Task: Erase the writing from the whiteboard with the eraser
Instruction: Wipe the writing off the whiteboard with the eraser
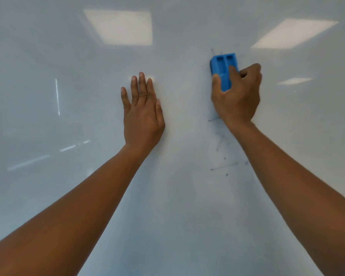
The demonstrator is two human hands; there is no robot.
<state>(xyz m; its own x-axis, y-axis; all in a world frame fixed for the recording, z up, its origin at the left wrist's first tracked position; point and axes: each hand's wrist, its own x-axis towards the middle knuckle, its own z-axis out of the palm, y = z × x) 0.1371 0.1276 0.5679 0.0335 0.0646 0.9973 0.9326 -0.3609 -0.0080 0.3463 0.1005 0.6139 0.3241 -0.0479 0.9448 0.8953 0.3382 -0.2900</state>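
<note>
A glossy whiteboard fills the whole view. My right hand grips a blue eraser and presses it against the board at upper right of centre. Faint grey smeared marks run down the board below that hand, and a short stroke shows just above the eraser. My left hand lies flat on the board to the left of the eraser, fingers extended and close together, holding nothing.
Ceiling light panels reflect in the board at the top and upper right. Thin bright reflected streaks show at the left.
</note>
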